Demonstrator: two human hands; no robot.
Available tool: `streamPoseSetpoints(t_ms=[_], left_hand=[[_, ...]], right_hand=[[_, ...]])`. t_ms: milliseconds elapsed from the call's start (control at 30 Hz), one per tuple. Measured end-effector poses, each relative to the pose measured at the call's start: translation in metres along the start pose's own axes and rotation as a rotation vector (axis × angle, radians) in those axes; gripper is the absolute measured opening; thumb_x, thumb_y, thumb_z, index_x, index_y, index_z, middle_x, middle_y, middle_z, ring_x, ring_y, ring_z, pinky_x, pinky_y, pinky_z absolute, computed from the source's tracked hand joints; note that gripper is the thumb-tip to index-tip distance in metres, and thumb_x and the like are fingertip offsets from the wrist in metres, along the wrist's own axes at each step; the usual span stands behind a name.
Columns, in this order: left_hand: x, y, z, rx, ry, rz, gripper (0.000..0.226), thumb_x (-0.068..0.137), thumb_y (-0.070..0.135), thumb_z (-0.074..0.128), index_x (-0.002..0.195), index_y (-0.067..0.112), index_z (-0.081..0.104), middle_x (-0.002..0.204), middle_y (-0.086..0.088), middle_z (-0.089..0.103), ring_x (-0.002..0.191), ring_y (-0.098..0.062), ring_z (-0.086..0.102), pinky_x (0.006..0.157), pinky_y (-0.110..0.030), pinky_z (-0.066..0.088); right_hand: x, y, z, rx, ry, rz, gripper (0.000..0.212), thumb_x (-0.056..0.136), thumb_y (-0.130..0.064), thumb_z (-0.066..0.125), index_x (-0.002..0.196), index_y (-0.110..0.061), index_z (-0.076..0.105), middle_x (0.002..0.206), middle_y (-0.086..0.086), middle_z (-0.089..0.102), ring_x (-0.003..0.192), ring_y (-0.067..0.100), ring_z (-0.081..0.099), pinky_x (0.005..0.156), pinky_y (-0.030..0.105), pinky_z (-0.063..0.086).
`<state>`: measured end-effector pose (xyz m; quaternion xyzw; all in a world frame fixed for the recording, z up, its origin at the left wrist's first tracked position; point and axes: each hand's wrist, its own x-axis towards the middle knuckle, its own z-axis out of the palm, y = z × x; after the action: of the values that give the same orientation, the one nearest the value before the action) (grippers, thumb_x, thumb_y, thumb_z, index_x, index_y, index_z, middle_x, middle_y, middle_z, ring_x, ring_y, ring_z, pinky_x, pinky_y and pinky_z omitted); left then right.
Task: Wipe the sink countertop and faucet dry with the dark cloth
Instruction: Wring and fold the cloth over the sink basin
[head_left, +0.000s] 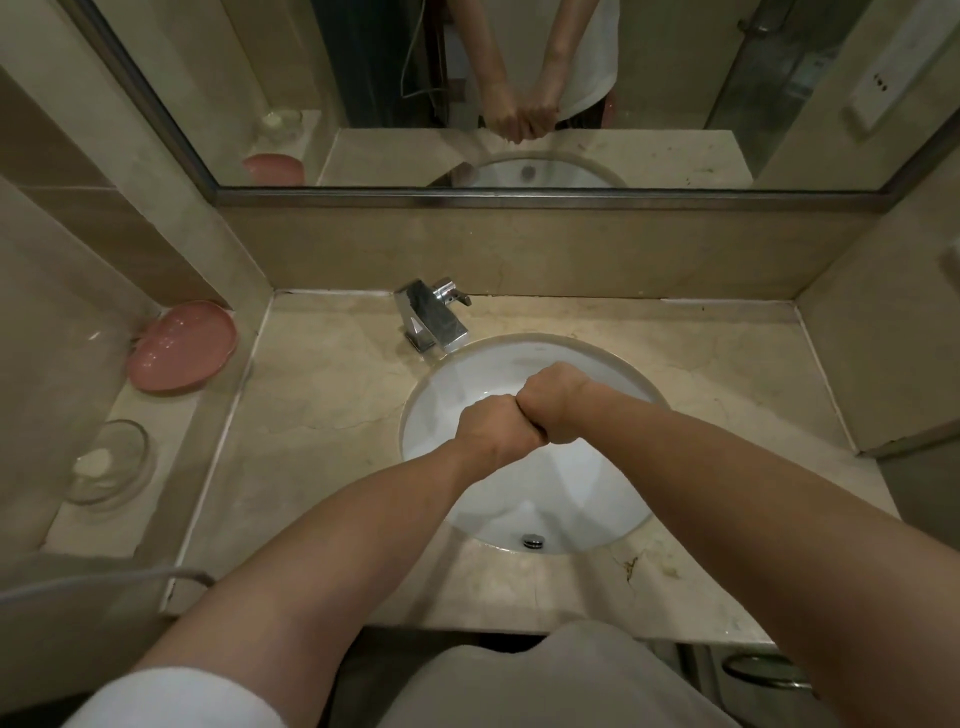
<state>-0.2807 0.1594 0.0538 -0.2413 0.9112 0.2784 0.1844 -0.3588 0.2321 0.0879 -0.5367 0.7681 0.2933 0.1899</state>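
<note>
Both my hands are clenched into fists over the white sink basin (571, 499). My left hand (496, 428) and my right hand (558, 405) press knuckle to knuckle, and nothing shows between the fingers. The mirror reflects the same two fists with nothing in them. No dark cloth is in view. The chrome faucet (434, 319) stands at the basin's back left rim on the beige marble countertop (322, 410). The drain plug (533, 540) sits at the near side of the basin.
A pink dish (182, 348) and a clear glass dish (111, 462) holding a white soap bar sit on the lower ledge at the left. The mirror (519, 78) spans the back wall. A towel ring (769, 670) hangs under the counter's front right.
</note>
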Motion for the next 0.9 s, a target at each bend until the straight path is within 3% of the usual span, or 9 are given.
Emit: streamPoseSetpoints(t_ms=[200,333,433,500,600,700,800,900], left_hand=[[-0.007,0.014,-0.003,0.117,-0.026,-0.022,0.022,0.083,0.038,0.063,0.084,0.017,0.068,0.076,0.003,0.067,0.074,-0.020,0.064,0.054,-0.026,0.038],[-0.007,0.027,-0.026,-0.047,-0.159,-0.109,0.025,0.079,0.034,0.070,0.068,0.016,0.056,0.064,0.002,0.058,0.059,-0.019,0.054,0.055,-0.025,0.038],[-0.017,0.022,-0.044,-0.279,-0.107,-0.033,0.024,0.071,0.034,0.081,0.084,0.025,0.063,0.077,0.007,0.066,0.069,-0.015,0.063,0.062,-0.030,0.051],[-0.033,0.013,-0.046,-0.514,-0.033,0.057,0.040,0.072,0.028,0.085,0.105,0.031,0.064,0.097,0.006,0.068,0.080,-0.015,0.067,0.073,-0.034,0.058],[-0.060,-0.006,-0.036,-0.908,0.039,0.093,0.043,0.083,0.010,0.080,0.121,0.023,0.064,0.109,-0.003,0.070,0.081,-0.015,0.068,0.065,-0.027,0.056],[-0.082,-0.029,-0.022,-1.076,0.093,-0.061,0.031,0.088,0.022,0.077,0.116,0.012,0.068,0.085,-0.009,0.068,0.064,-0.016,0.059,0.051,-0.026,0.043],[-0.094,-0.048,-0.011,-1.059,0.104,-0.264,0.041,0.089,0.044,0.071,0.106,0.007,0.070,0.066,-0.009,0.058,0.050,-0.016,0.048,0.044,-0.025,0.034],[-0.102,-0.063,-0.009,-1.010,0.041,-0.462,0.050,0.085,0.063,0.065,0.087,0.014,0.063,0.064,-0.001,0.053,0.052,-0.013,0.048,0.045,-0.023,0.034]], right_hand=[[-0.015,0.011,0.011,0.086,0.089,-0.053,0.009,0.089,-0.012,0.054,0.082,-0.016,0.053,0.067,-0.004,0.046,0.070,0.022,0.052,0.061,0.029,0.039],[-0.026,0.027,0.027,0.338,0.360,-0.057,0.013,0.086,-0.012,0.056,0.094,-0.019,0.050,0.072,-0.001,0.055,0.067,0.024,0.049,0.052,0.030,0.028],[-0.035,0.034,0.040,0.590,0.608,0.027,0.021,0.084,-0.019,0.059,0.096,-0.023,0.042,0.083,-0.007,0.060,0.071,0.025,0.057,0.054,0.033,0.036],[-0.042,0.030,0.050,0.835,0.688,0.092,0.034,0.082,-0.021,0.067,0.106,-0.027,0.044,0.089,-0.014,0.055,0.077,0.019,0.059,0.058,0.032,0.040],[-0.056,0.007,0.058,1.358,0.618,-0.034,0.053,0.082,-0.025,0.076,0.121,-0.035,0.040,0.103,-0.019,0.057,0.085,0.005,0.059,0.069,0.019,0.045],[-0.061,-0.025,0.062,1.799,0.546,-0.145,0.033,0.094,-0.024,0.069,0.121,-0.028,0.051,0.106,-0.014,0.063,0.096,0.010,0.063,0.080,0.025,0.050],[-0.062,-0.056,0.066,1.977,0.428,-0.122,0.013,0.095,-0.015,0.066,0.105,-0.016,0.058,0.098,-0.002,0.065,0.093,0.011,0.062,0.083,0.025,0.051],[-0.063,-0.082,0.065,2.055,0.297,-0.148,0.021,0.097,-0.015,0.063,0.098,0.001,0.051,0.090,0.010,0.060,0.088,0.012,0.058,0.078,0.017,0.046]])
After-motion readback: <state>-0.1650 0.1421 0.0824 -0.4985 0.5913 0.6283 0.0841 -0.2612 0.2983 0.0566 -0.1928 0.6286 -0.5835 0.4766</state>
